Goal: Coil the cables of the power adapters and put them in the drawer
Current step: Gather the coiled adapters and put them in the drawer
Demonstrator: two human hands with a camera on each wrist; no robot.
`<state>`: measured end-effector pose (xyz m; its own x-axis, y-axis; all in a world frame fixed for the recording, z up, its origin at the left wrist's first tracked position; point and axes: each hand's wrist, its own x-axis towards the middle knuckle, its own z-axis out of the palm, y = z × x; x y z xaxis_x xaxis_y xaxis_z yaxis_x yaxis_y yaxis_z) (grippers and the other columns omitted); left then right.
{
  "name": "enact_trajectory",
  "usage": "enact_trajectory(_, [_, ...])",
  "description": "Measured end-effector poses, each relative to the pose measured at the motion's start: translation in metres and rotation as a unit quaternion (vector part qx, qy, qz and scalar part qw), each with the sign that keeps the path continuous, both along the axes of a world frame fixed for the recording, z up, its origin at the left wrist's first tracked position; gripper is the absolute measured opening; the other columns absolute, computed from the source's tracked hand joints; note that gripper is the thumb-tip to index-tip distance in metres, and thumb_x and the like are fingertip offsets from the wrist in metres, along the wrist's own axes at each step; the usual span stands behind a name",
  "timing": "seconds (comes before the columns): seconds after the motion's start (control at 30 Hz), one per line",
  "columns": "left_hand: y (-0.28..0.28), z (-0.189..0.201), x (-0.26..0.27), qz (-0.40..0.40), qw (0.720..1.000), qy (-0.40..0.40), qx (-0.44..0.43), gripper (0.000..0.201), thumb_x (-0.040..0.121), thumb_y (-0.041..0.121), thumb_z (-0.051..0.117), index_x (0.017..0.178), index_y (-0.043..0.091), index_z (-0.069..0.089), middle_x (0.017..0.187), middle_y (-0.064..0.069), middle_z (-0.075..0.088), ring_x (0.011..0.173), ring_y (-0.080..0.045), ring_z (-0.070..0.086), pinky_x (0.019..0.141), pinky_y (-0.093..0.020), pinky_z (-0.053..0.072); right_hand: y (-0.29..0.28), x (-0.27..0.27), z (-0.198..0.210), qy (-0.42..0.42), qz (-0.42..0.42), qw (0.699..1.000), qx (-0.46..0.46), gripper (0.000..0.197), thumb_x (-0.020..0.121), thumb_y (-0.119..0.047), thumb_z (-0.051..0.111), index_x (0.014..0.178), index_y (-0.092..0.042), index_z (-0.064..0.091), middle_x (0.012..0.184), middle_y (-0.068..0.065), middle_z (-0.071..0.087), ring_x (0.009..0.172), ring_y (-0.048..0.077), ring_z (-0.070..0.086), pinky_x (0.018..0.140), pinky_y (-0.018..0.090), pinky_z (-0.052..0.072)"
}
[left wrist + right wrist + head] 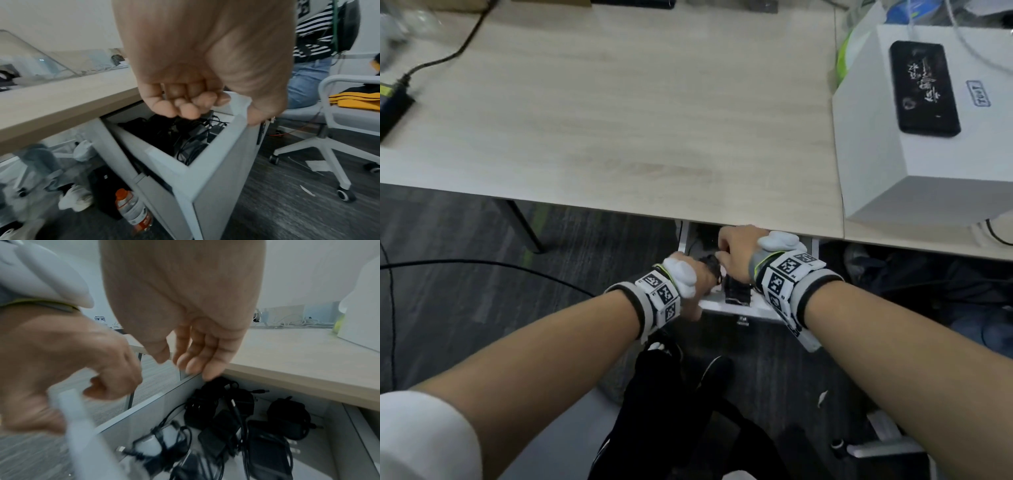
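The white drawer (722,306) stands pulled out under the desk edge. Several black power adapters (222,420) with coiled cables lie inside it, also seen in the left wrist view as adapters (185,134). My left hand (218,112) grips the drawer's front panel (226,146), fingers curled inside and thumb outside. My right hand (176,363) hangs over the back of the drawer with relaxed fingers and holds nothing; its fingertips (193,368) are just above a coiled adapter. In the head view the left hand (688,277) and right hand (736,253) are close together over the drawer.
The wooden desk (637,120) overhangs the drawer. A white box (914,144) with a black phone (923,89) sits at right, a black power brick (392,106) with its cable at left. A bottle (131,209) lies under the desk; a seated person's chair (329,129) is beside the drawer.
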<state>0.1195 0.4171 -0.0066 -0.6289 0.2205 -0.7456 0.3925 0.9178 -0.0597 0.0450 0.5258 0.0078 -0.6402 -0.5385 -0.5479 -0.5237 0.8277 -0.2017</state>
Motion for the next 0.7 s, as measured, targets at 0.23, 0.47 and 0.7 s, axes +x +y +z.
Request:
enact_trajectory(0.23, [-0.049, -0.015, 0.000, 0.075, 0.956, 0.283, 0.023, 0.064, 0.077, 0.060, 0.062, 0.119, 0.017, 0.039, 0.122, -0.004, 0.042, 0.110, -0.026, 0.041, 0.090, -0.038, 0.034, 0.006, -0.002, -0.017, 0.181, 0.071, 0.975, -0.106, 0.078, 0.070, -0.063, 0.067, 0.133, -0.026, 0.040, 0.125, 0.003, 0.044, 0.113, 0.027, 0.040, 0.092, 0.037, 0.034])
enact_trajectory(0.47, [-0.079, -0.025, -0.008, 0.177, 0.924, 0.337, 0.031, 0.069, 0.071, 0.047, 0.070, 0.124, 0.021, 0.035, 0.118, -0.003, 0.041, 0.105, -0.025, 0.042, 0.090, -0.038, 0.037, -0.007, -0.005, -0.029, 0.158, 0.088, 0.982, -0.051, 0.077, 0.066, -0.060, 0.072, 0.125, -0.025, 0.037, 0.117, 0.005, 0.041, 0.107, 0.026, 0.039, 0.088, 0.037, 0.035])
enact_trajectory(0.7, [-0.098, -0.036, -0.015, 0.182, 0.927, 0.327, 0.038, 0.067, 0.069, 0.054, 0.070, 0.118, 0.023, 0.037, 0.112, -0.002, 0.043, 0.099, -0.025, 0.043, 0.085, -0.037, 0.037, -0.027, -0.012, -0.039, 0.173, 0.107, 0.979, -0.013, 0.050, 0.070, -0.025, 0.066, 0.113, -0.021, 0.040, 0.107, 0.006, 0.043, 0.093, 0.025, 0.039, 0.074, 0.034, 0.029])
